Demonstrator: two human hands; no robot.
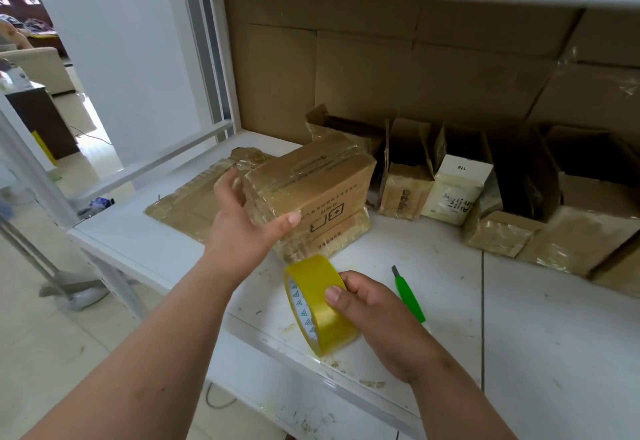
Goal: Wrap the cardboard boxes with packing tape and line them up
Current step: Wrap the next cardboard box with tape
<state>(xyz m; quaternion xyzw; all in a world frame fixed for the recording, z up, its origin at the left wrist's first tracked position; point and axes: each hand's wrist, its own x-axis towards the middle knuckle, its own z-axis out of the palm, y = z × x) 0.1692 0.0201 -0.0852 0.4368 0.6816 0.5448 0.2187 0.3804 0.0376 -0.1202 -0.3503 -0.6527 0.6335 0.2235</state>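
Two hands over scuffed white bench (519, 318): left hand (242, 228) gripped taped box (311, 190) at twelve o'clock, right hand (374, 311) clutched yellow tape roll (318, 304). Box print blurred; right boxes (588, 232) cut off.

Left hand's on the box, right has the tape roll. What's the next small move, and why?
Probably pull the tape roll in the right hand toward you: tape seems to run to the box bottom, which the left hand steadies on the table.
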